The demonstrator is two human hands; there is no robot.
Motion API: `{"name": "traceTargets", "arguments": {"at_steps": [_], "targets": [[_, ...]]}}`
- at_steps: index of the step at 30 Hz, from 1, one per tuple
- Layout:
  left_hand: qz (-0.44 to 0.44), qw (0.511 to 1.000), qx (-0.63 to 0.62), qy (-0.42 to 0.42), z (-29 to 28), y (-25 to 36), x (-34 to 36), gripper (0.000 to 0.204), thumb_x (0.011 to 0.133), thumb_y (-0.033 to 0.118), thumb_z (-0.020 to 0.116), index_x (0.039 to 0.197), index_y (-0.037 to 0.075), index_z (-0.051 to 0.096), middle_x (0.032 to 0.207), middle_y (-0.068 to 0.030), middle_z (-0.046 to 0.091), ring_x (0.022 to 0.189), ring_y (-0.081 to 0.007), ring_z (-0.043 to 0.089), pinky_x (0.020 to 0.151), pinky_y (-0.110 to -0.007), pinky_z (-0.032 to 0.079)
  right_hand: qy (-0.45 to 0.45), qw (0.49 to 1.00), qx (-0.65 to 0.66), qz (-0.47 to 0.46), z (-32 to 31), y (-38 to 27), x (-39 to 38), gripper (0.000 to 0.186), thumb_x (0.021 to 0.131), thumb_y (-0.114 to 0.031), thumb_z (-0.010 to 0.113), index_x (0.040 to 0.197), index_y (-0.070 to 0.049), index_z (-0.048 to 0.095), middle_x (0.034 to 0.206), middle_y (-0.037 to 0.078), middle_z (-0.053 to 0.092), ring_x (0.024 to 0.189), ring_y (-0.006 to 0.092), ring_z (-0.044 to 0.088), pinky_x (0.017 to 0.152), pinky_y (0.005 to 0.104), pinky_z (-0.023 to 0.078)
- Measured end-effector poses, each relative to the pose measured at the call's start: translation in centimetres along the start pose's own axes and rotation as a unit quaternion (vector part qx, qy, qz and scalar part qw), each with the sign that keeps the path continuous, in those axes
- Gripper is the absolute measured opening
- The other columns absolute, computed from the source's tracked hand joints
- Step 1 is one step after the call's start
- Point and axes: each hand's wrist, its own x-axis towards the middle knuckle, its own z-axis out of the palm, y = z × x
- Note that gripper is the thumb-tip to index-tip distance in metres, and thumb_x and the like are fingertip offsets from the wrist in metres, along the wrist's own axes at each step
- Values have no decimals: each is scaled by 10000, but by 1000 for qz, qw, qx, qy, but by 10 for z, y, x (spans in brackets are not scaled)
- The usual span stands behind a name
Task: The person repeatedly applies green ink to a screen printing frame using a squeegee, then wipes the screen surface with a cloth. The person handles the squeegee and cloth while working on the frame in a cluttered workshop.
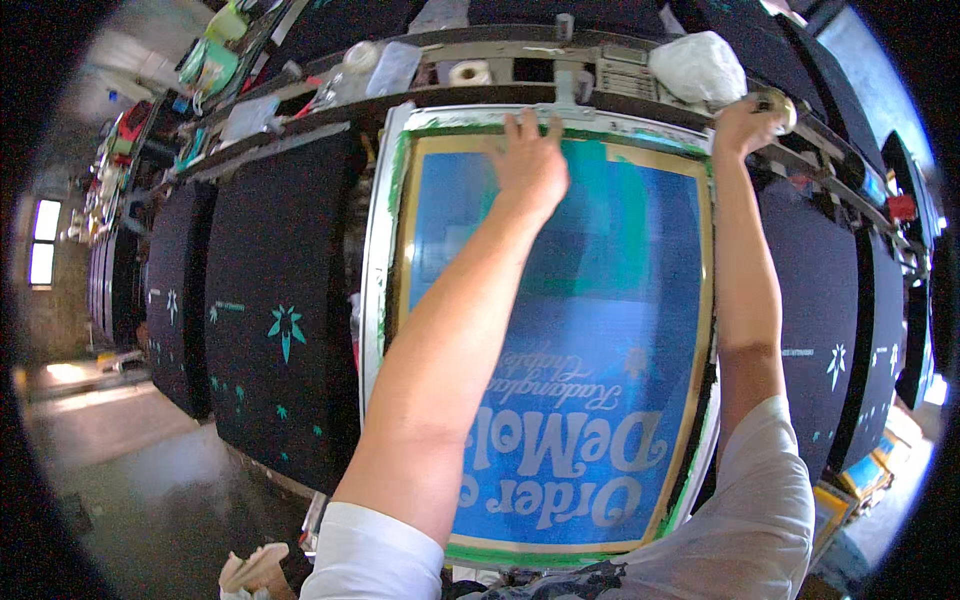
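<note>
A screen-printing frame [376, 270] with blue mesh [660, 260] and white borders lies in front of me. Lettering shows upside down at its near end, and a teal ink smear [620, 215] covers part of the far end. My left hand [532, 168] reaches across the mesh, fingers spread, their tips at the frame's far edge. Beyond the far right corner, my right hand [742, 128] is closed round a round, tan and dark object [783, 112] that looks like a roll of tape. Its fingers are partly hidden.
Black fabric panels with teal prints [285, 330] stand left of the frame, and others with pale prints [836, 365] to the right. Along the far rail sit a white plastic bundle [698, 68], a tape roll [470, 73] and a clear container [394, 68].
</note>
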Motion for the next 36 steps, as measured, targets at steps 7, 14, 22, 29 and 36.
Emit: {"name": "traceTargets", "arguments": {"at_steps": [7,14,22,29,36], "targets": [[5,999,-28,24,4,-19,-7,605,873,163,547,1472,180,463,1549,-184,334,1444,-415,298,1109,-730,222,-365,897,163,-189,36,-184,-104,361,876,-306,729,1144,-73,664,1036,191,690,948,296,671,849,413,514],[119,991,-54,3,11,-56,7,575,973,331,491,1501,119,405,1528,-151,432,1429,-297,375,1196,-599,182,-488,818,213,-216,97,-268,-213,263,868,-267,709,1045,-72,716,958,209,715,887,395,684,797,449,531],[208,961,-181,-33,5,-100,10,555,993,305,458,1517,140,378,1568,-141,382,1463,-317,320,1214,-545,165,-486,829,194,-195,101,-284,-237,276,821,-223,692,1019,-34,724,936,269,689,917,465,653,847,527,519],[209,947,-235,69,31,-107,8,530,1013,343,457,1497,139,385,1565,-112,383,1447,-286,331,1199,-488,206,-483,813,167,-278,99,-312,-248,229,817,-195,656,963,-30,719,900,248,704,873,445,677,832,526,538],[144,910,-388,-8,58,-92,12,515,1041,369,459,1467,81,443,1538,-134,420,1371,-292,432,1170,-428,288,-466,755,14,-462,115,-339,-277,176,818,-137,617,937,-34,696,882,221,722,853,389,721,743,473,601]]}}
